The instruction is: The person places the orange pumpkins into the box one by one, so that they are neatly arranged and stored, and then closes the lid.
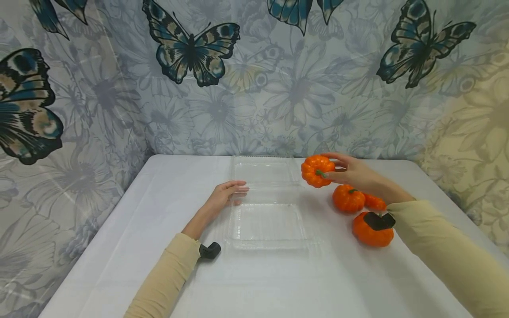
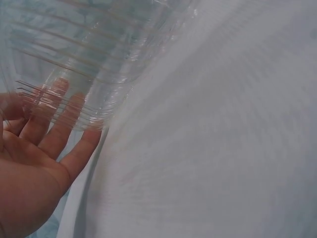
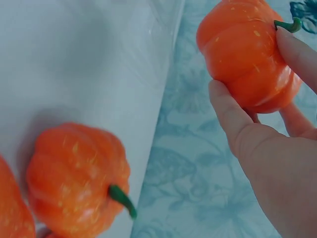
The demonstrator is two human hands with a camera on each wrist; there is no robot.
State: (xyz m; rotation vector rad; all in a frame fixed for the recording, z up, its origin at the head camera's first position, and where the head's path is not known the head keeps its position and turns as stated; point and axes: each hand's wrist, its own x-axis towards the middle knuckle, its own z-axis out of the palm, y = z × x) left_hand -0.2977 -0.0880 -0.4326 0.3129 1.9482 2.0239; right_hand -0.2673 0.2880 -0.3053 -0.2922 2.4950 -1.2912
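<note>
A transparent plastic clamshell container [image 1: 267,244] with ribbed walls lies open on the white table, lid at the back. Spread, nearly straight fingers of my left hand [image 1: 225,194] touch its left side around the hinge; through the ribbed plastic [image 2: 74,54] the fingertips show in the left wrist view. My right hand [image 1: 350,170] grips a small orange toy pumpkin [image 1: 314,170] with a green stem, raised above the table at the container's back right. The thumb presses beside the stem of that pumpkin [image 3: 247,54], other fingers around its underside.
Below the right forearm stand more orange pumpkins: one nearest the container [image 1: 348,199], one behind the arm [image 1: 374,202], and one closer to me [image 1: 371,232], partly covered by a black wrist piece [image 1: 379,221]. A butterfly-patterned cloth wall [image 1: 298,110] borders the table [image 1: 131,247].
</note>
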